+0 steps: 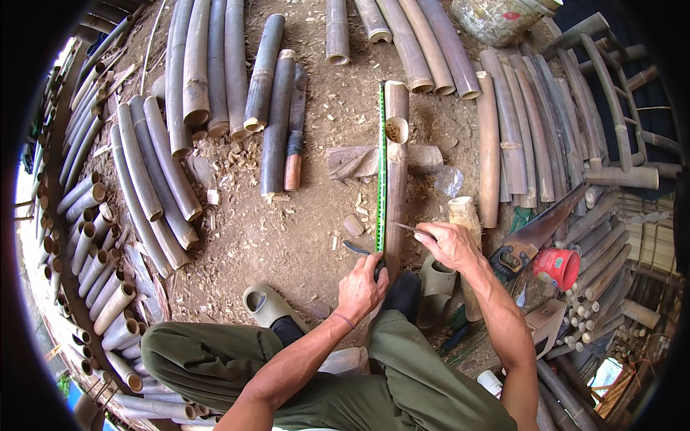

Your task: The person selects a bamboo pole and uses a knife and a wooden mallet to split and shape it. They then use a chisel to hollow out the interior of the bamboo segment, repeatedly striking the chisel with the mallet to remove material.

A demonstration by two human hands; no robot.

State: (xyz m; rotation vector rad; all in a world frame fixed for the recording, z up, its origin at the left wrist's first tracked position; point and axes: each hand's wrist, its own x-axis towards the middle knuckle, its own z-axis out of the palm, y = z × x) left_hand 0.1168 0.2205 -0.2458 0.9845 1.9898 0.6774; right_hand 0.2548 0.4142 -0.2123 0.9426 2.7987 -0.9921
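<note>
A bamboo pole [396, 205] points away from me, its far part over a wooden block [352, 162] on the ground. Along its left side runs the extended green blade of a tape measure [382, 183]. My left hand [361, 289] is closed around the dark tape case at the near end. In my right hand [454, 248] is a small knife [408, 228], pinched between the fingers, its tip pointing left at the pole. Whether the tip touches the bamboo I cannot tell.
Cut bamboo pieces lie in rows at left [154, 161], far and right [512, 140]. A short bamboo post [464, 215] stands by my right hand. Beyond it are a handsaw [539, 233], a red bucket [557, 267] and a cardboard box [546, 321]. Wood chips litter the dirt floor [244, 251].
</note>
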